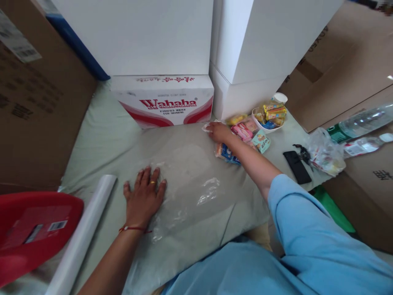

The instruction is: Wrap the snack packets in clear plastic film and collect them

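Note:
My left hand (143, 196) lies flat, fingers spread, on the left edge of a clear plastic sheet (190, 184) spread over the pale green cloth. A ring and a red string bracelet show on it. Farther back, my right hand (220, 133) is closed on a crumpled white tissue (211, 124), close to the lower right corner of the Wahaha carton (167, 107). Its fingertips are partly hidden. Packaged snacks lie beside and partly behind my right wrist, among them a pink packet (242, 132), a blue packet (229, 155) and a light green packet (260, 141).
A white bowl (266, 128) of yellow-wrapped snacks stands at the back right. Right of it lie a black phone (297, 167), a plastic bag (326, 151) and bottles (365, 121). On the left are a white roll (82, 233), a red plastic object (37, 233) and a large cardboard box (39, 106).

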`<state>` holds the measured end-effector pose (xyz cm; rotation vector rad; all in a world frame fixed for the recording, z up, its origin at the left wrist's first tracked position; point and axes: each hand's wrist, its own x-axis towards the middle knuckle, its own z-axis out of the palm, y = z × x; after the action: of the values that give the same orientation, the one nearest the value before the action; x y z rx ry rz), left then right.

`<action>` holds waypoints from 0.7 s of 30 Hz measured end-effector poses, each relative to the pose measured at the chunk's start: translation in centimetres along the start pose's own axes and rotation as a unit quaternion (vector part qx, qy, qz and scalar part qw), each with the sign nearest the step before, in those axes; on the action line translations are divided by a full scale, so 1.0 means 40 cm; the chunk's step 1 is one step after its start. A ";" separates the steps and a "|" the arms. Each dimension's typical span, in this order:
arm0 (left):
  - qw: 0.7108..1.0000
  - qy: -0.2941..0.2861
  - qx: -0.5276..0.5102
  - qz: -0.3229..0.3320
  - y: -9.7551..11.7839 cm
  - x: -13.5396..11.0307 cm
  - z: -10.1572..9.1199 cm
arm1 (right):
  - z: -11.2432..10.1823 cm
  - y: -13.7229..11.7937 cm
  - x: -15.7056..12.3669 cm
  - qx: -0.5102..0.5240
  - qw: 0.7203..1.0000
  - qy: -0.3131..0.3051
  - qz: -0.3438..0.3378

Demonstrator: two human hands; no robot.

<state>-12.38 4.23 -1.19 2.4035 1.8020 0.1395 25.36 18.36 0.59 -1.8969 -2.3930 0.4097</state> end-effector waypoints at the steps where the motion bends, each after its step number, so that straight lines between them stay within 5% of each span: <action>1: 1.000 0.002 0.001 0.000 -0.002 0.001 0.001 | -0.008 0.008 -0.008 0.009 1.000 0.010 0.016; 6: 1.000 -0.004 0.004 0.002 -0.001 0.003 -0.002 | -0.062 0.040 -0.084 0.104 0.979 0.174 0.019; 9: 1.000 0.004 0.005 0.004 0.003 0.001 -0.006 | -0.100 0.111 -0.184 0.110 0.932 0.318 0.136; 11: 1.000 0.010 0.006 0.005 0.004 0.000 -0.005 | -0.121 0.180 -0.269 0.075 0.902 0.360 0.228; 15: 1.000 0.012 0.007 0.008 0.000 -0.001 0.002 | -0.133 0.322 -0.419 -0.036 0.886 0.296 0.354; 21: 1.000 0.009 0.005 -0.001 0.000 0.002 0.003 | -0.108 0.426 -0.465 -0.095 0.933 0.148 0.313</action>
<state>-12.36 4.29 -1.31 2.4149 1.8164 0.1518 46.90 4.71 2.75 -2.5680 -1.6519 -0.0953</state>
